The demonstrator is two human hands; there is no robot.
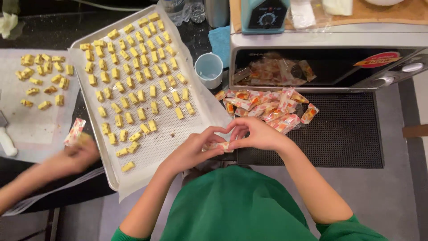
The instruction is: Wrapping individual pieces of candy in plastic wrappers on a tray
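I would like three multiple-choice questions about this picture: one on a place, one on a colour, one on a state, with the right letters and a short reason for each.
1. Where does the pile of wrapped candies lie?
A. on the black mat in front of the microwave oven
B. inside the cup
C. on the baking tray

2. What colour are the sleeves of the person wearing the camera?
A. red
B. green
C. white

3. What are the left hand and the right hand doing?
A. resting flat and empty
B. lifting the tray
C. together holding one wrapped candy

Answers: 1 A, the pile sits on the black mat just before the microwave oven. 2 B, the green sleeves show at the bottom edge. 3 C, the fingers of both hands close around the small wrapped piece between them.
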